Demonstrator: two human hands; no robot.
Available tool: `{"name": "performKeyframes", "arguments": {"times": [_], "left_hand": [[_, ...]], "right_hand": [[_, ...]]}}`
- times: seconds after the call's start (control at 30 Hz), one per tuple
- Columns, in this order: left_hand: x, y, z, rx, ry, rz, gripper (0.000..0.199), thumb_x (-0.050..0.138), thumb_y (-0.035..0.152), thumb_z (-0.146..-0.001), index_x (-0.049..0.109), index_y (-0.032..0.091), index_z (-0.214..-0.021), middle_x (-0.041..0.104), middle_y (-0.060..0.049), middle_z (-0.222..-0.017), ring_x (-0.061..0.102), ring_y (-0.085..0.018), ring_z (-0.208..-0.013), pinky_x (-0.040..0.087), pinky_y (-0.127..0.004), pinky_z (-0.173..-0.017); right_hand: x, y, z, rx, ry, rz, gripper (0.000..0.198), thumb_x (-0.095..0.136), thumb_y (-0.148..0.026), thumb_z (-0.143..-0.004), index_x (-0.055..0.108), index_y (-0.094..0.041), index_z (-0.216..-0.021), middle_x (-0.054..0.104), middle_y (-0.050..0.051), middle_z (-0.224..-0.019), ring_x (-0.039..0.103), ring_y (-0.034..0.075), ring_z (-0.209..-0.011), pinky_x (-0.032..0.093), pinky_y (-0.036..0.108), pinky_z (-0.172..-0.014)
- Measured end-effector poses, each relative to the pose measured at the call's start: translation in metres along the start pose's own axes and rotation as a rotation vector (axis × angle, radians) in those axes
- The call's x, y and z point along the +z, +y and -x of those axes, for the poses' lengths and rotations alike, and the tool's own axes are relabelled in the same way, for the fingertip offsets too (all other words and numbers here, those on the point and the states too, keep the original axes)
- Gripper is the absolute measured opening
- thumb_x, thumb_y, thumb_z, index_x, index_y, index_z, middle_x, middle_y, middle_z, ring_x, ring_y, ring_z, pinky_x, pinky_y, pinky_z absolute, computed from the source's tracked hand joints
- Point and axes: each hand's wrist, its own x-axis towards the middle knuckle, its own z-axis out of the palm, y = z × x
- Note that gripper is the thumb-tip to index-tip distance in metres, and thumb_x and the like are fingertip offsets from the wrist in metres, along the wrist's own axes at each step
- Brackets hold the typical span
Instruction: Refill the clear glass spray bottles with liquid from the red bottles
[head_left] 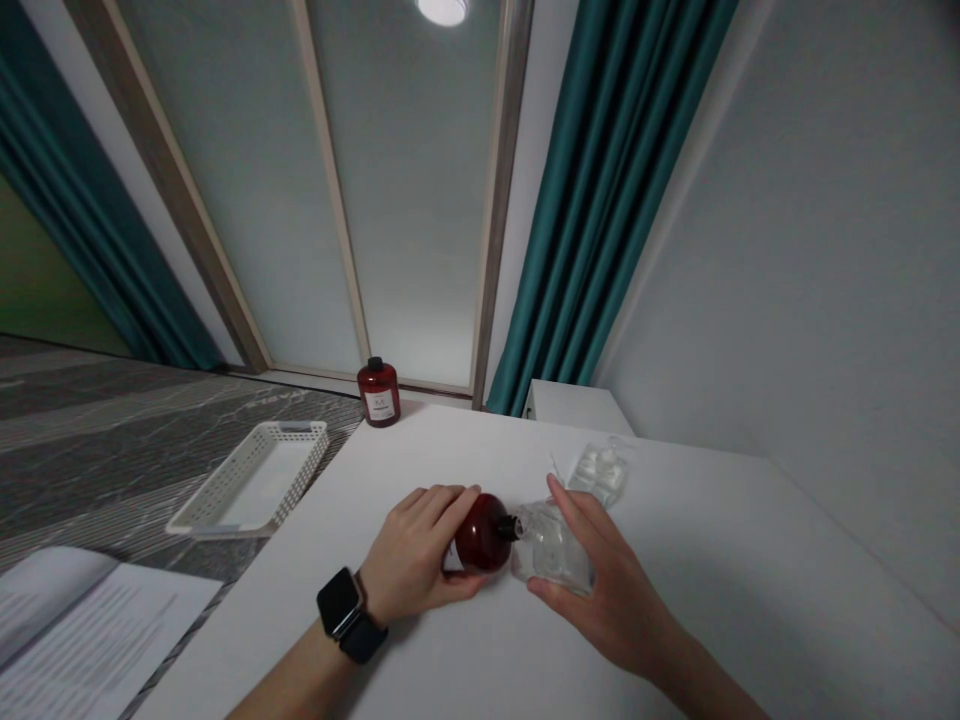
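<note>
My left hand (427,545), with a black watch on its wrist, is wrapped round a red-brown bottle (480,535). The bottle is tipped over toward the right, its black neck end (510,527) pointing at a clear container (551,545). That see-through container is gripped between the thumb and fingers of my right hand (592,570). Neck and container meet or overlap in view; whether they touch I cannot tell. Just behind my right hand, another clear, shiny item (600,470) lies on the white table (465,650); its kind is hard to make out.
A second red-brown bottle (379,395) with a black cap and white label stands upright at the table's far left corner. Beyond the left edge are a white perforated basket (251,480) and an open book (112,630). A white cabinet (577,405) stands behind, near teal curtains (607,200).
</note>
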Motion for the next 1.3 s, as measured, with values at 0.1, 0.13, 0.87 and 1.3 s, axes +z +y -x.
{"name": "performKeyframes", "arguments": {"times": [0.1,0.13,0.87,1.3], "left_hand": [[0.001,0.0,0.0,-0.011,0.023,0.008,0.074,0.07,0.039,-0.073,0.039,0.016,-0.136,0.066,-0.015,-0.11,0.067,-0.03,-0.09,0.056,-0.042,-0.076],[0.001,0.001,0.0,-0.016,0.027,0.015,0.074,0.071,0.038,-0.072,0.039,0.015,-0.135,0.066,-0.015,-0.11,0.067,-0.03,-0.09,0.056,-0.043,-0.075],[0.003,0.002,0.001,-0.076,0.101,0.128,0.078,0.074,0.036,-0.071,0.037,0.018,-0.137,0.065,-0.016,-0.115,0.066,-0.031,-0.097,0.057,-0.045,-0.079],[0.004,0.003,0.001,-0.117,0.109,0.168,0.076,0.074,0.037,-0.07,0.039,0.019,-0.135,0.066,-0.014,-0.114,0.067,-0.03,-0.095,0.057,-0.042,-0.078]], "right_hand": [[-0.003,-0.004,-0.003,-0.017,-0.017,0.028,0.094,0.072,-0.02,-0.078,0.018,-0.028,-0.155,0.05,0.015,-0.136,0.05,0.032,-0.127,0.045,0.054,-0.106],[-0.005,-0.005,-0.004,-0.02,-0.023,0.034,0.094,0.071,-0.019,-0.078,0.018,-0.027,-0.155,0.05,0.015,-0.136,0.05,0.032,-0.127,0.045,0.053,-0.106],[-0.025,-0.022,-0.022,-0.083,-0.081,0.161,0.091,0.07,-0.023,-0.078,0.02,-0.024,-0.154,0.053,0.015,-0.136,0.052,0.032,-0.127,0.046,0.056,-0.105],[-0.029,-0.027,-0.028,-0.086,-0.1,0.192,0.087,0.069,-0.025,-0.078,0.025,-0.023,-0.152,0.055,0.016,-0.134,0.054,0.032,-0.125,0.049,0.055,-0.102]]}}
